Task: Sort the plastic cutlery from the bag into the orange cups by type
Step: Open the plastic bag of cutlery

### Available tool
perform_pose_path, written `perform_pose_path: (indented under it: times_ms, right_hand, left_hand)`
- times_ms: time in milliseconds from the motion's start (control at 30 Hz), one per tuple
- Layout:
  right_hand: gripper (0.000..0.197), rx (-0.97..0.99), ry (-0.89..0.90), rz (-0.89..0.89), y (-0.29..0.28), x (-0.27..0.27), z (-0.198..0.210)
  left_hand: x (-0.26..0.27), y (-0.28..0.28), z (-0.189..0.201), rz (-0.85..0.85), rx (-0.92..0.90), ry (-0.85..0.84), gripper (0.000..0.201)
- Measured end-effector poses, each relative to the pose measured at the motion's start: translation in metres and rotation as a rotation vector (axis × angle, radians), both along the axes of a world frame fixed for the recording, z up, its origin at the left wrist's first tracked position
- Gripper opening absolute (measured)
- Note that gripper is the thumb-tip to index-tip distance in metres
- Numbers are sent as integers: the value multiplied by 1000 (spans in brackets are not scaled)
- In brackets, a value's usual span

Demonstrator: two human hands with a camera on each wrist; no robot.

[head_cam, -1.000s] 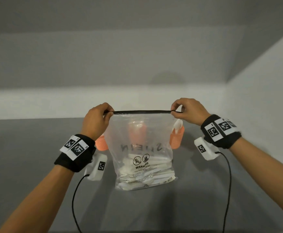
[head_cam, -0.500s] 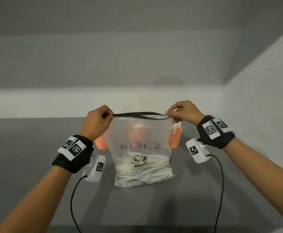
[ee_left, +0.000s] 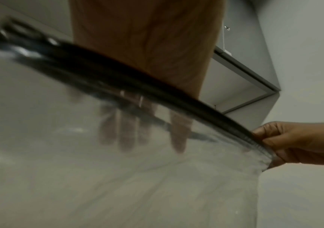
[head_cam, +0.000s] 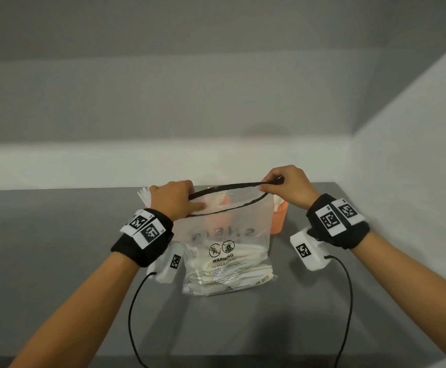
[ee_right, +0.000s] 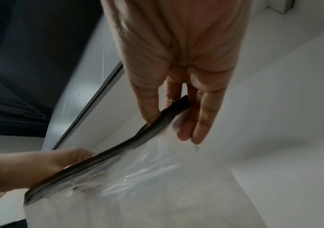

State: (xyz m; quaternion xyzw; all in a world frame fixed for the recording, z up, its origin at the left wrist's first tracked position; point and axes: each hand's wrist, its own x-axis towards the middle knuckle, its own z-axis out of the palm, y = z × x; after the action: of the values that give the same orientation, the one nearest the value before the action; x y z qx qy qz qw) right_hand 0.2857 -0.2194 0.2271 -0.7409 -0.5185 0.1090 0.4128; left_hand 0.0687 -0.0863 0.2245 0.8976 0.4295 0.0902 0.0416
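Tabletop (head_cam: pixel 57 288): grey, carrying the bag.
Bag (head_cam: pixel 227 251): clear, upright at centre, white cutlery (head_cam: pixel 230 269) lying at its bottom (mouth open).
Left hand (head_cam: pixel 172 199): straight fingers (ee_left: pixel 127 131) reaching inside the bag's mouth.
Right hand (head_cam: pixel 287 185): pinching the black rim (head_cam: pixel 232 185).
Orange cup (head_cam: pixel 279 217): right, behind the bag.

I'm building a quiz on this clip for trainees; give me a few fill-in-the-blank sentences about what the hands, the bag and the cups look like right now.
1. The left hand has its fingers ____ the clear plastic bag, through its open mouth.
2. The right hand pinches the bag's ____ zip strip.
3. The white cutlery lies at the ____ of the bag.
4. The cup beside the bag is ____ in colour.

Missing words: inside; black; bottom; orange
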Motion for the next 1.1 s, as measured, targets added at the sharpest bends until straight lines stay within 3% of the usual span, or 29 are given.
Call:
perform_pose_path:
  times_ms: [100,233,300,400,500,567,600,700,767,833,867,933,1000,1033,1100]
  right_hand:
    - [7,92,279,-83,0,0,-9]
    - [15,146,1054,-70,1,-9,-14]
    - [20,118,1269,-26,1,-15,-17]
    - [23,46,1395,13,-1,-20,-27]
    - [32,-13,1468,80,-6,-21,-37]
    - [25,-89,1417,182,-14,-26,-43]
    - [20,-168,1294,237,-17,-29,-50]
    - [44,-483,746,383,-28,-34,-82]
    - [28,-592,555,379,-34,-39,-94]
    - [17,-660,574,351,-37,-37,-93]
    - [15,-651,663,332,-37,-35,-89]
    - [13,-506,954,261,-35,-22,-82]
    - [16,-255,1260,155,-29,-7,-76]
    - [18,-149,1368,104,-25,-3,-74]
    - [19,6,1516,27,-16,-5,-72]
  left_hand:
    - [-2,0,-20,-20,-87,235,38]
    - [-11,3,-51,-36,-232,302,30]
    - [-18,3,-59,37,-441,150,25]
    - [-23,10,-64,228,-820,-360,21]
    - [-23,4,-56,312,-1132,-802,14]
    - [-22,-3,-51,314,-1276,-980,33]
    - [-21,-8,-49,300,-1304,-1024,38]
    - [-14,-12,-50,324,-1305,-1125,30]
    - [-9,-15,-50,309,-1262,-1126,27]
    - [-10,-12,-55,302,-1364,-1122,19]
    - [-12,-11,-56,281,-1450,-1142,15]
    - [-19,-7,-65,290,-1432,-1053,10]
    - [-27,-1,-78,243,-1331,-751,51]
    - [-29,-3,-85,165,-1267,-586,59]
    - [-30,-18,-99,18,-1183,-348,52]
